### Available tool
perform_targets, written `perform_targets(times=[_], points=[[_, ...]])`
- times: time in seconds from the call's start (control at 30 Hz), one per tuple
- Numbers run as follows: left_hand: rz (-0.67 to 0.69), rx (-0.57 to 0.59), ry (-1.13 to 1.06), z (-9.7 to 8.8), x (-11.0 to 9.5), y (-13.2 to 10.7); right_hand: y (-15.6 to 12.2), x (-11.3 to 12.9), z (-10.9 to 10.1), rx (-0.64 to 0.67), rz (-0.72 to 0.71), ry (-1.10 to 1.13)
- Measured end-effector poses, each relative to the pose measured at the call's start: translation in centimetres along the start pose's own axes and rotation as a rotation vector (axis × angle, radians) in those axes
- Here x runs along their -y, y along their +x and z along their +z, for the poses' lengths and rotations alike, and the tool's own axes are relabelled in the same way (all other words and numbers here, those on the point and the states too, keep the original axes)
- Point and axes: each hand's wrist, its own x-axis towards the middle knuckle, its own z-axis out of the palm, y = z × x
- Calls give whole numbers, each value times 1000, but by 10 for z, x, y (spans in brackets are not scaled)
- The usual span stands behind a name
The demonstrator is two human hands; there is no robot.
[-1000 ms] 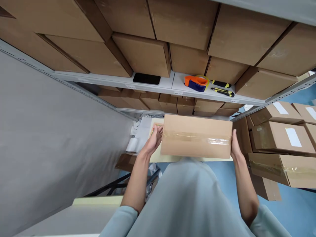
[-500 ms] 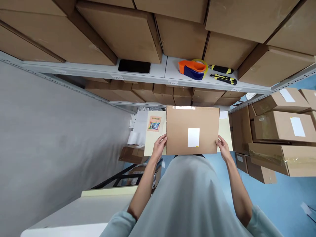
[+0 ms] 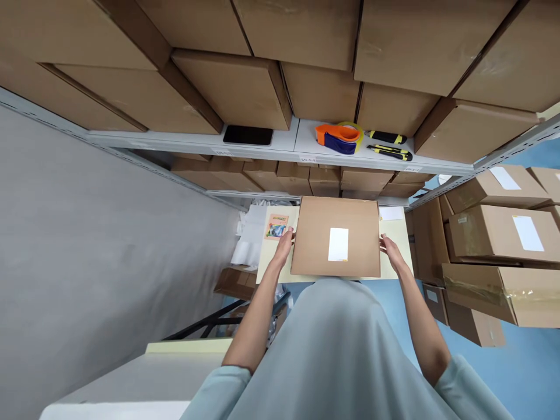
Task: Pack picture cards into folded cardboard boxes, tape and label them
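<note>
A flat brown cardboard box (image 3: 310,233) with a white label (image 3: 338,244) on top lies over the cream tabletop (image 3: 394,265) before me. My left hand (image 3: 284,248) is at the box's left side, its fingers stretched out and their tips at the edge. On the opposite side, my right hand (image 3: 391,251) has its fingers extended and slightly apart, also right by the edge. Neither thumb presses on the top face. Whether the fingertips still touch the sides is hard to see. A small colourful printed card (image 3: 276,226) lies beside my left hand.
Above the table, a grey shelf (image 3: 280,153) holds large cartons, a black phone (image 3: 248,135), an orange and blue tape dispenser (image 3: 339,137) and yellow-black box cutters (image 3: 389,146). Stacked cartons (image 3: 485,233) stand on the right. A grey wall (image 3: 131,262) rises on the left.
The box has gone from tilted up in both hands to lying flatter and lower. Both thumbs have come off its face, and the fingers have straightened along its sides. The view has shifted slightly.
</note>
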Motion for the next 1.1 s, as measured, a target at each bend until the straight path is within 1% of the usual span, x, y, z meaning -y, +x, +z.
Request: perform_targets(times=[0.07, 0.1, 0.2, 0.3, 0.4, 0.5, 0.6, 0.7, 0.8, 0.87, 0.93, 1.0, 1.03, 1.1], points=[[-54, -3, 13, 3, -14, -2, -2, 7, 1, 27, 13, 25], [-59, -14, 16, 3, -20, -5, -6, 10, 0, 22, 13, 42], [-23, -77, -32, -1, -34, -21, -23, 18, -8, 12, -32, 96], [33, -121, -101, -6, -42, -40, -40, 27, -21, 6, -123, 129], [27, -158, -196, -1, -43, -53, -46, 33, -37, -44, -204, 131], [-22, -189, -276, 17, -37, -60, -40, 30, -54, -117, -196, 108], [-56, -187, -259, 38, -23, -64, -29, 18, -66, -92, -129, 25], [-102, -208, -231, 53, -6, -69, -20, 0, -69, -56, -72, -88], [-134, -229, -243, 58, 8, -75, -18, -13, -66, -26, -58, -152], [-141, -224, -260, 57, 15, -81, -21, -13, -65, 4, -70, -179], [-141, -220, -278, 52, 21, -84, -28, -5, -65, -18, -92, -196], [-120, -237, -287, 42, 26, -84, -40, 13, -68, -116, -164, -231], [-98, -259, -293, 34, 27, -82, -48, 25, -69, -186, -233, -268], [-49, -331, -317, 13, 29, -74, -67, 53, -67, -334, -419, -380]])
